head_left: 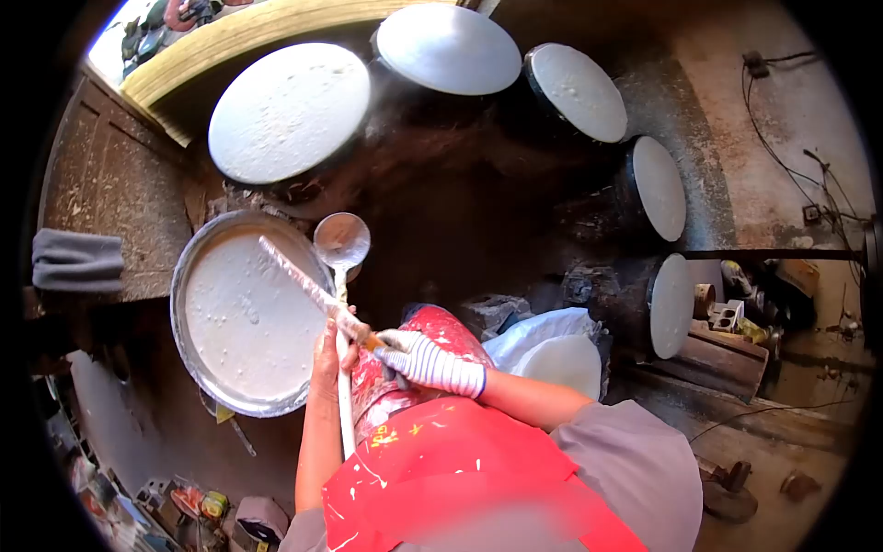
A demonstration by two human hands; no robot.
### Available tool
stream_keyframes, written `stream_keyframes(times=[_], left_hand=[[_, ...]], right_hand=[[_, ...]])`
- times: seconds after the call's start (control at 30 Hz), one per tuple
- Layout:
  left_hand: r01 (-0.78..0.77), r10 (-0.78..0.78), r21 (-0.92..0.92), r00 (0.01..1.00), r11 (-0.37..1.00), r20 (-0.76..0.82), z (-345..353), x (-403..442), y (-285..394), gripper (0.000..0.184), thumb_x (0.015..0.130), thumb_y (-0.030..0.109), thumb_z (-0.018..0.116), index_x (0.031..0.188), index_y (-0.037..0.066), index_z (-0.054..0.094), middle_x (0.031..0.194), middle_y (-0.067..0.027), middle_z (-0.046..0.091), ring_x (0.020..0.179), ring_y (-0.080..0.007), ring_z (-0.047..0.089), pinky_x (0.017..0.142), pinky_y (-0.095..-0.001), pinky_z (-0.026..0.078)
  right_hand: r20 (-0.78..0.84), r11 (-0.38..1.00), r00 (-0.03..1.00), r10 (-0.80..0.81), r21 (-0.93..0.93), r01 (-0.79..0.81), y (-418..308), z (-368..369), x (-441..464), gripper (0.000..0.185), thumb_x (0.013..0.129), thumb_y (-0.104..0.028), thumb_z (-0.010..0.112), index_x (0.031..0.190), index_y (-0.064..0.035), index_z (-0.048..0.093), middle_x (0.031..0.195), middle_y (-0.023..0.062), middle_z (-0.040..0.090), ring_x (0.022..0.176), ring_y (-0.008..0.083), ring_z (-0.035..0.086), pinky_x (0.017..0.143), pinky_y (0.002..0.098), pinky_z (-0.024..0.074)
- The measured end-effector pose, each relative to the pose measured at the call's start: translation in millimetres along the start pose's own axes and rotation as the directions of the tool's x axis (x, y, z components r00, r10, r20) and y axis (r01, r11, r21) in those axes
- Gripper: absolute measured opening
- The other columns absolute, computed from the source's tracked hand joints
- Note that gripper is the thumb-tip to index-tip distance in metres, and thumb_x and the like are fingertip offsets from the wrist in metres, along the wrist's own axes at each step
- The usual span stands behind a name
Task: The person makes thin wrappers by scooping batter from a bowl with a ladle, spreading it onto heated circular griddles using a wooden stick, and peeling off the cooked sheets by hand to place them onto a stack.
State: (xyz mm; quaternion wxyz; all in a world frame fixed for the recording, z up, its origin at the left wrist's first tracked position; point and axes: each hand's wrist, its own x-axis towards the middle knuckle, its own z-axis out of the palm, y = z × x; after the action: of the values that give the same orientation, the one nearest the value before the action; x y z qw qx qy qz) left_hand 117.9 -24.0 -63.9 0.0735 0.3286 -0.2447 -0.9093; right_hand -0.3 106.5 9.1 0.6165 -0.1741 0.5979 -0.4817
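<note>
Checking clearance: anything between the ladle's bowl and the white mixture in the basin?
Yes: from above, the basin rim lies between the ladle's bowl and the white mixture; heights can't be judged. The coated stick in the gloved right hand crosses the ladle's handle and reaches over the mixture.

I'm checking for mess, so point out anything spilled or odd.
The red apron is splashed with white, outside the pan of pale liquid. Oddly, only the right hand wears a glove; the left hand is bare.

Speckled wooden panel (115, 170) left; stained pale wall (773, 156) right; bright daylight (107, 51) upper left.
</note>
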Motion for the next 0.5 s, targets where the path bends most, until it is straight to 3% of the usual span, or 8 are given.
stream_keyframes(times=[0.07,0.17,0.2,0.23,0.27,0.37,0.43,0.5], left_hand=[[0.015,-0.015,0.104,1.000,0.994,0.001,24,23,-4,0.046,0.086,0.028,0.054,0.118,-0.001,0.041,0.086,-0.0147,0.063,0.037,-0.0051,0.040,0.033,-0.0156,0.030],[0.080,-0.089,0.194,0.996,0.978,0.033,31,65,-17,0.043,0.083,0.017,0.055,0.119,0.000,0.041,0.073,-0.0112,0.062,0.035,-0.0062,0.039,0.031,-0.0166,0.029],[0.104,-0.117,0.218,0.992,0.970,0.046,39,75,-18,0.043,0.082,0.017,0.056,0.119,0.000,0.041,0.071,-0.0103,0.061,0.034,-0.0064,0.039,0.031,-0.0169,0.029],[0.129,-0.146,0.243,0.988,0.961,0.052,47,87,-20,0.044,0.082,0.017,0.056,0.119,-0.001,0.041,0.068,-0.0093,0.060,0.034,-0.0067,0.039,0.030,-0.0172,0.028],[0.158,-0.175,0.271,0.984,0.949,0.038,50,102,-27,0.046,0.081,0.017,0.057,0.120,-0.001,0.040,0.067,-0.0090,0.060,0.034,-0.0068,0.038,0.030,-0.0171,0.028],[0.289,-0.283,0.251,0.957,0.924,-0.060,88,142,-40,0.047,0.080,0.015,0.056,0.120,-0.002,0.041,0.064,-0.0085,0.057,0.033,-0.0071,0.037,0.030,-0.0171,0.027],[0.359,-0.337,0.243,0.933,0.901,-0.126,121,163,-45,0.045,0.080,0.015,0.056,0.119,-0.002,0.042,0.063,-0.0077,0.056,0.033,-0.0068,0.036,0.031,-0.0171,0.027],[0.406,-0.364,0.267,0.911,0.874,-0.192,146,189,-53,0.044,0.079,0.015,0.056,0.118,-0.002,0.044,0.062,-0.0070,0.054,0.033,-0.0063,0.035,0.031,-0.0171,0.027]], right_hand=[[-0.011,0.996,0.996,-0.092,-0.018,0.091,16,-14,9,0.027,0.088,-0.029,0.050,0.099,-0.0042,0.052,0.063,0.0005,0.051,0.048,0.0074,0.046,0.043,0.0210,0.0366],[-0.043,0.997,0.997,-0.064,-0.057,0.061,41,-85,28,0.028,0.089,-0.030,0.048,0.098,-0.0041,0.057,0.067,0.0038,0.058,0.051,0.0085,0.052,0.046,0.0205,0.0404],[-0.008,0.981,0.992,0.123,0.154,-0.120,7,-115,20,0.030,0.090,-0.029,0.046,0.098,-0.0037,0.059,0.076,0.0065,0.062,0.053,0.0091,0.055,0.049,0.0198,0.0443],[0.002,0.981,0.996,0.088,0.171,-0.087,32,-159,41,0.032,0.091,-0.031,0.045,0.101,-0.0030,0.058,0.076,0.0070,0.062,0.053,0.0102,0.057,0.048,0.0211,0.0461],[-0.156,0.960,0.974,0.163,0.252,-0.120,34,-194,49,0.032,0.090,-0.030,0.046,0.102,-0.0030,0.057,0.071,0.0068,0.061,0.051,0.0112,0.056,0.045,0.0224,0.0458],[-0.448,0.833,0.798,0.403,0.540,-0.118,76,-344,102,0.024,0.085,-0.027,0.052,0.094,-0.0054,0.056,0.069,0.0094,0.061,0.047,0.0151,0.056,0.040,0.0249,0.0448],[-0.474,0.677,0.724,0.501,0.736,0.013,129,-444,140,0.018,0.085,-0.024,0.050,0.089,-0.0072,0.054,0.066,0.0100,0.061,0.044,0.0194,0.056,0.035,0.0280,0.0441],[-0.578,0.670,0.608,0.545,0.736,0.098,160,-521,170,0.018,0.085,-0.025,0.050,0.091,-0.0078,0.052,0.066,0.0091,0.061,0.046,0.0212,0.057,0.036,0.0297,0.0446]])
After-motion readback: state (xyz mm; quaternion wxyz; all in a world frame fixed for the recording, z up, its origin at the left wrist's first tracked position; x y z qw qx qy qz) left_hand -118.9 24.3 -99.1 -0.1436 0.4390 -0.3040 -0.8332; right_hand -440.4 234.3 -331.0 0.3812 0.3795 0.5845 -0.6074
